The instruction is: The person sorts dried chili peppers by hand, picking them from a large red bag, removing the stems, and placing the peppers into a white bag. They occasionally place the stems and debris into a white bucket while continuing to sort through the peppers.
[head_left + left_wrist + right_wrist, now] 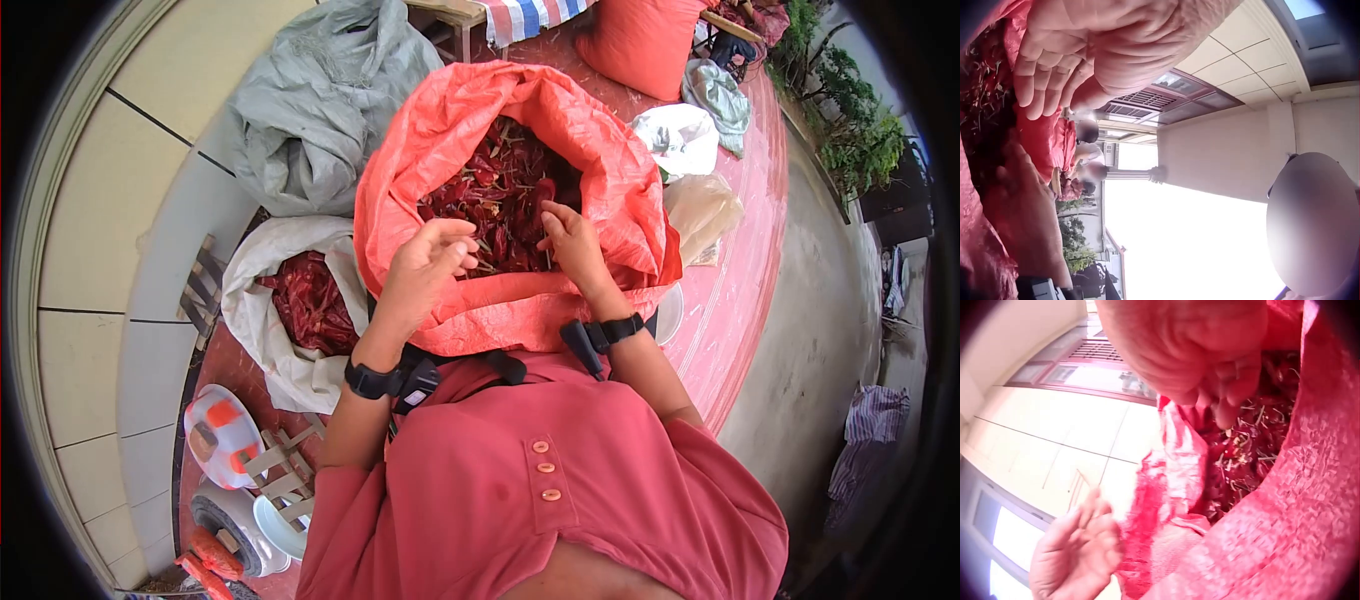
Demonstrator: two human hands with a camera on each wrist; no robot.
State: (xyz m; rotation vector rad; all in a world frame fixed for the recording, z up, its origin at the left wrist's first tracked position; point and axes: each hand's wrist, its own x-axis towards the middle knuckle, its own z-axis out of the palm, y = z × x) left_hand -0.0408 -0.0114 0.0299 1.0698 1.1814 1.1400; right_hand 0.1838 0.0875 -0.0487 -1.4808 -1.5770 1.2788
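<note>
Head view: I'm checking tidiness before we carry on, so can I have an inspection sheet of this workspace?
Surface: pink sheet over the ground.
Job's things: orange woven plastic sack, open, holding dried red chillies.
Clutter: white sack of chillies; crumpled grey sack; white plastic bags.
Hands: left hand loosely curled, empty, over the sack's rim; right hand fingertips in the chillies, grip unclear.
Cables: nothing seen.
Surroundings: cream tiles; green plants.

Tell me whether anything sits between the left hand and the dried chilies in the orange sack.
Nothing visible does. The left hand hovers over the open mouth of the orange sack, the dried chilies bare beneath it; the right hand touches them beside it.
</note>
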